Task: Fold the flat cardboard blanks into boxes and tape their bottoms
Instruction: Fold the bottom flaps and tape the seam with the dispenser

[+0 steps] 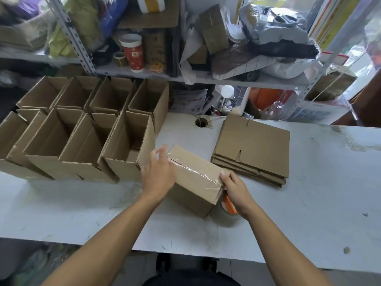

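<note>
A: Where's the box?
B: Box (193,178) sits bottom-up on the white surface (309,193), tilted, clear tape strip (198,172) along its seam. Left hand (157,174) lies on the box's far-left end, fingers fairly straight, spread over the edge. Right hand (235,188) is at the near-right corner, thumb and fingers pressing the tape end down onto the cardboard.

A: Grip state?
B: Left grip: apart, flat on the box. Right grip: fingers curled at the corner, pinching at the tape end as far as I can tell.

A: What's close by?
B: Tape roll (226,213) with an orange core, just under the right hand, touching the box's near side. Stack of flat blanks (253,145) just beyond the right hand, apart from the box. Open finished boxes (82,131) in two rows, left of the left hand; the nearest one nearly touches the left fingers.

A: Anything in the way?
B: Cable hole (201,122) in the surface beyond the box. Past that, a cluttered shelf (206,79) with a red paper cup (133,52), bags and cardboard.
</note>
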